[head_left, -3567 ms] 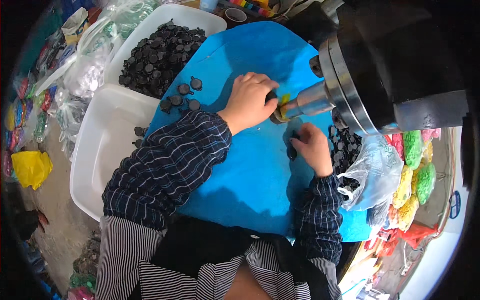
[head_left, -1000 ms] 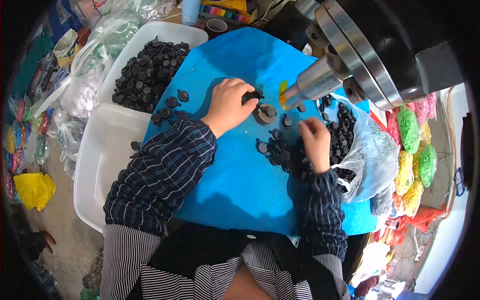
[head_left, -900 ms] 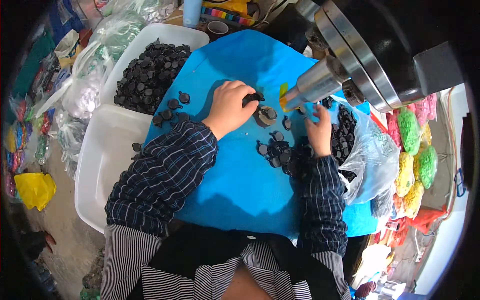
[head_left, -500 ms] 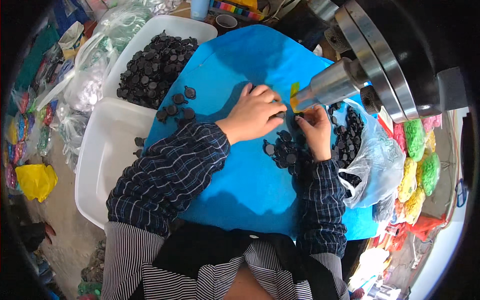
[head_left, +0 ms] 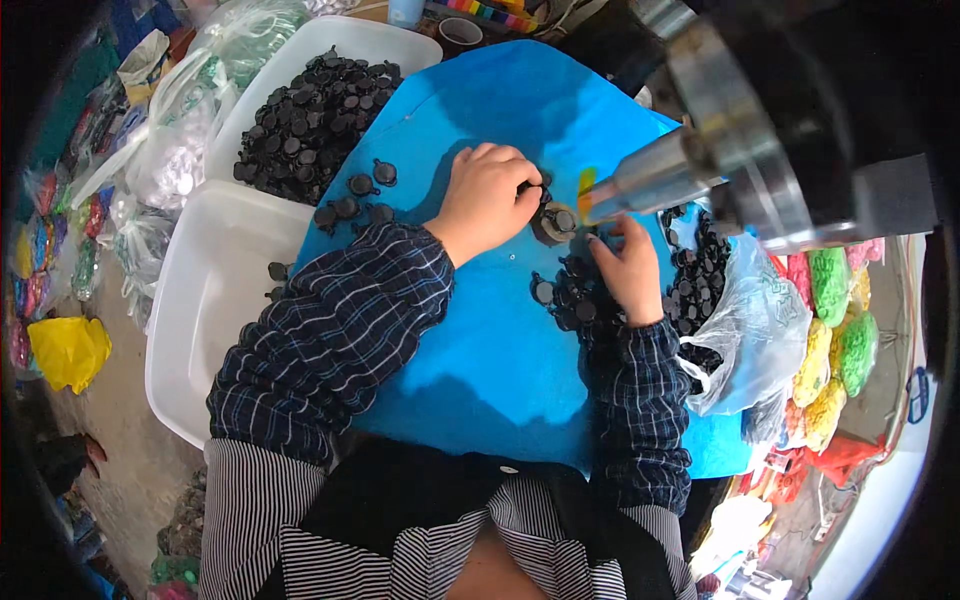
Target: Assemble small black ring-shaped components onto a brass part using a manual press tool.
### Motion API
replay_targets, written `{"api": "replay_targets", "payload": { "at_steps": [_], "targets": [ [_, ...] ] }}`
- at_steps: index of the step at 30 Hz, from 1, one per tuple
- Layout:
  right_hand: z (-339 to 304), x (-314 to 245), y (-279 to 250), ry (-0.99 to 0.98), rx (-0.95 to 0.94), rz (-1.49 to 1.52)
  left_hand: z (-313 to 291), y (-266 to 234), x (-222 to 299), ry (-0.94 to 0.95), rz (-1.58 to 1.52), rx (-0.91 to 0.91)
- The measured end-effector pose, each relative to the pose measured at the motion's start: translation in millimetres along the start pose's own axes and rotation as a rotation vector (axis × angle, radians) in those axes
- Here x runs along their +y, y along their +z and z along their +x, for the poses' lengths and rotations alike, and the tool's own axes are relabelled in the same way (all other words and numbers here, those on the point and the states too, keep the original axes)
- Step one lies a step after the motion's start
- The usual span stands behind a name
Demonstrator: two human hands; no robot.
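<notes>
"Seeing what on the left?"

"Spotting a crumpled yellow bag on the floor, near a heap of small multicoloured packets."

"Finding anything bulkier?"

"Noticing a tied clear bag of pale pieces, with a second clear bag of greenish contents beyond it."

"Picking out what along the top?"

"Glimpsing a light-blue container, a rainbow-coloured strip and a small round object."

"Checking the right?"

"Viewing green packs, yellow packs, red plastic lower down and a blue item on the pale wall."
</notes>
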State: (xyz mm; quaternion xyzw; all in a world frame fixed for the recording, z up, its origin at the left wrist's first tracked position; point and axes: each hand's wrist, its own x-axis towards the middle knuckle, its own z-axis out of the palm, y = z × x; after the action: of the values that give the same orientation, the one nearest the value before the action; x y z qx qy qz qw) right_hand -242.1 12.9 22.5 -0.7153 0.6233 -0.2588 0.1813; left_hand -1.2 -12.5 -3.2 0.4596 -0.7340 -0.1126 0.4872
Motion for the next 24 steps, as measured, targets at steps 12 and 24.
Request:
{"api": "replay_targets", "payload": {
  "at_steps": [12,24],
  "targets": [
    [-1.5,-6.4,-7.6,0.273,-0.132,1.058,-0.9,-2.3,4.2,0.133,-0.112,-0.134],
    [-7.8,-26.5,-4.8,-0.171,-0.125,0.098,-1.4,-4.3,2.7,0.017,0.008,0.010]
  ]
}}
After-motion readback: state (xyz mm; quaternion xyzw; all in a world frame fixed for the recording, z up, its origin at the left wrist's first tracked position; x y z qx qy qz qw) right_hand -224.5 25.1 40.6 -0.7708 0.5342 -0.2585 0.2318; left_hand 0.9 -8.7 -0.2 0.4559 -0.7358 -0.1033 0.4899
